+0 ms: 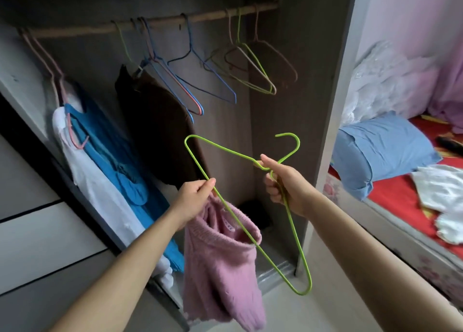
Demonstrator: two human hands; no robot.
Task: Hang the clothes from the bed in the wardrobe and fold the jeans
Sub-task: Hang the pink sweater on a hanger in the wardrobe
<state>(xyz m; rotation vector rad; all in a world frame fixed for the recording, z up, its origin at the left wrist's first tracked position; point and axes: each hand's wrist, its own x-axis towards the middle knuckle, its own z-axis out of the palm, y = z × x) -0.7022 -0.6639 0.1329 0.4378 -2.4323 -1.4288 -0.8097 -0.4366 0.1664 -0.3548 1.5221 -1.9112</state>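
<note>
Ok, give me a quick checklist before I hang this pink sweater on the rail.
1. Right hand grips the green hanger at its neck: ok.
2. Left hand pinches the pink sweater at the collar: ok.
3. Sweater seated over both hanger shoulders: not ok; it hangs bunched and the lower hanger end is bare.
4. Hanger hook free of fabric: ok.
5. Free spot on the wardrobe rail: ok, bare stretches show.
6. Sweater right side out: cannot tell.
</note>
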